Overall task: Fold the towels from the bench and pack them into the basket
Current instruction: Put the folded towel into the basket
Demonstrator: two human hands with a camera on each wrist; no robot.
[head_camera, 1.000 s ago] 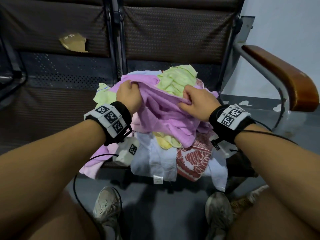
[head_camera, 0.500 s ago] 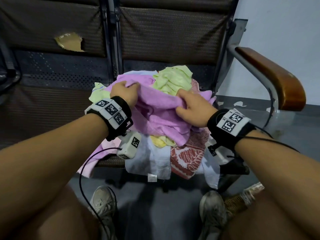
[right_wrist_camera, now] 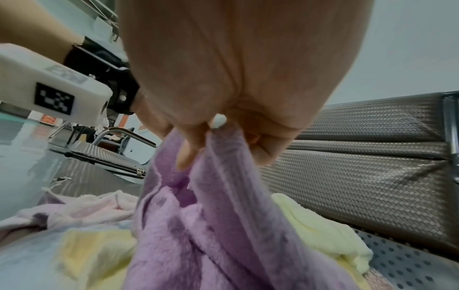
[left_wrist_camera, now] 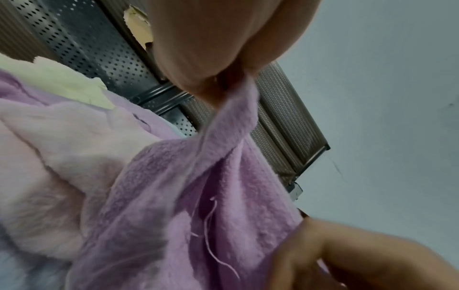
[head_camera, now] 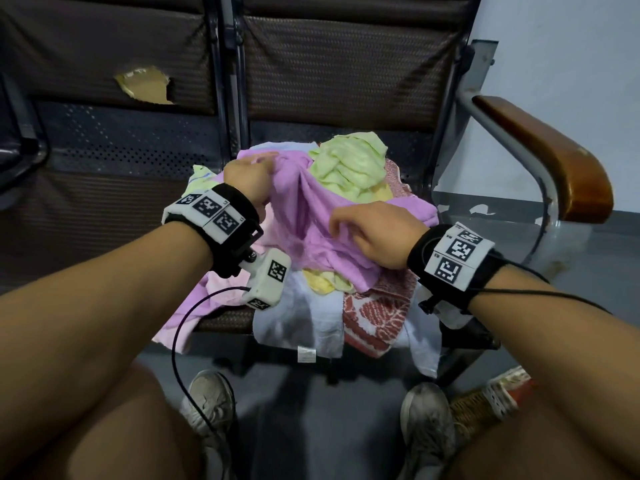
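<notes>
Plainly soft and light, the purple towel (head_camera: 311, 223) lies on top of the towel pile (head_camera: 346, 299) on the bench seat (head_camera: 86, 216), and will sag and bunch wherever it goes unsupported. The left hand (head_camera: 247, 178) pinches its far edge; the right hand (head_camera: 377, 233) clutches a near fold. Corners look like the better hold for spreading it. A green towel (head_camera: 349, 164) sits just beyond, a red patterned towel (head_camera: 377, 313) nearer.
</notes>
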